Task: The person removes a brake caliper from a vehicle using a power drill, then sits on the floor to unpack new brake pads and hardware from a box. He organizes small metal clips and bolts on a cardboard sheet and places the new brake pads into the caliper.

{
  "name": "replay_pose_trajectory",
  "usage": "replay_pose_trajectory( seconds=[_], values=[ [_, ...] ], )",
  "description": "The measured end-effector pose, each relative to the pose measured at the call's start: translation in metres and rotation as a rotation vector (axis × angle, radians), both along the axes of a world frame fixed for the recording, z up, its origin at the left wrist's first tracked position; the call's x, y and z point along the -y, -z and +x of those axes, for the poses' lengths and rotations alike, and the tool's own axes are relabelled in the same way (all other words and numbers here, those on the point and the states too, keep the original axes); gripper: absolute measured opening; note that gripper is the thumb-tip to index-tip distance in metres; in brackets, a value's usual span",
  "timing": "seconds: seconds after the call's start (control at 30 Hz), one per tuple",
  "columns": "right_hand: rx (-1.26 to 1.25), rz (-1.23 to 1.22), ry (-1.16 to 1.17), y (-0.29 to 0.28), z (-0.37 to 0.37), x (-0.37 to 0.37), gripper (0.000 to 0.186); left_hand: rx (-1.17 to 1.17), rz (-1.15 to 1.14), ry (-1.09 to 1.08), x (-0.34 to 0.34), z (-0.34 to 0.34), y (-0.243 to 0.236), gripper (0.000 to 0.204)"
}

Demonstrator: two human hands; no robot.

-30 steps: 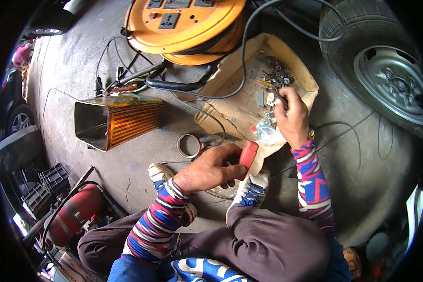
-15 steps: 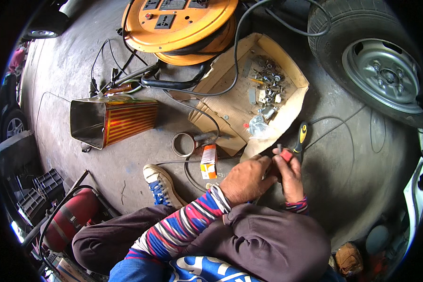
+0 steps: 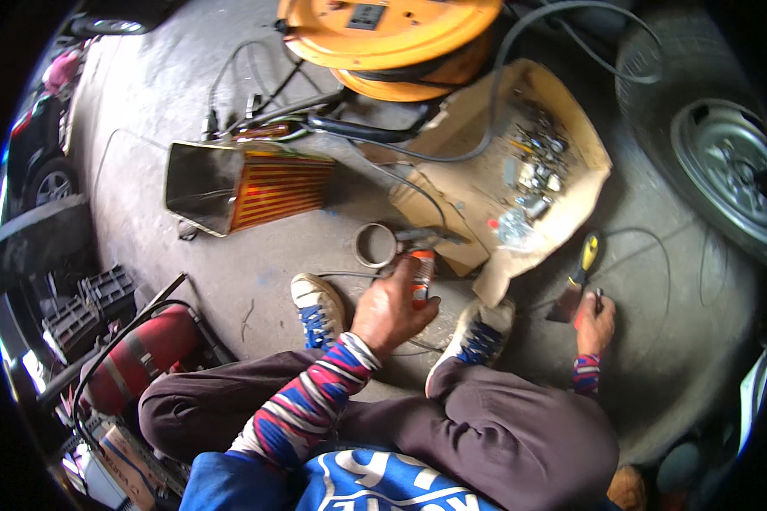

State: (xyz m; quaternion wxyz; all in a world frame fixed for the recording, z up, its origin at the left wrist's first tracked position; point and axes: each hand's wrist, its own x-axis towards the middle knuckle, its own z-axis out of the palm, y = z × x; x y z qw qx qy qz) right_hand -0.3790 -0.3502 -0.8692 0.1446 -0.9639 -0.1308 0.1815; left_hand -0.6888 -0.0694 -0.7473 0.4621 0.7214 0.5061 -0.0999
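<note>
A small orange-and-white box (image 3: 422, 272), near a metal ring (image 3: 356, 247), is held in the left hand (image 3: 390, 312) between thumb and fingers, best gripped lightly to spare its sides, while a red object (image 3: 580, 318), mostly hidden, is grasped in the right hand (image 3: 597, 328) beside a scraper (image 3: 587, 257).

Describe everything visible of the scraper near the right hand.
The scraper has a yellow-and-black handle and a flat, brownish, dull blade, apparently metal, widening toward its end. It lies on the floor, off the near right side of the cardboard tray, handle pointing forward and slightly right. The right hand is beside the blade; whether they touch is unclear.
</note>
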Motion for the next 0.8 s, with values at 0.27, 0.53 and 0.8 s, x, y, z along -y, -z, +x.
replay_pose_trajectory(
  seconds=[0.27, 0.53, 0.8],
  values=[
    [0.342, -0.131, -0.111, -0.007, -0.018, -0.026, 0.068, 0.047, 0.088, 0.072, -0.031, -0.026, -0.08, 0.057],
    [0.436, 0.283, -0.273, -0.03, -0.055, -0.09, 0.074, 0.108, 0.497, -0.205, -0.131, -0.13, -0.241, 0.053],
    [0.386, 0.232, -0.245, -0.034, -0.081, -0.086, 0.075, -0.221, 0.762, -0.038, -0.222, -0.142, -0.151, 0.038]
  ],
)
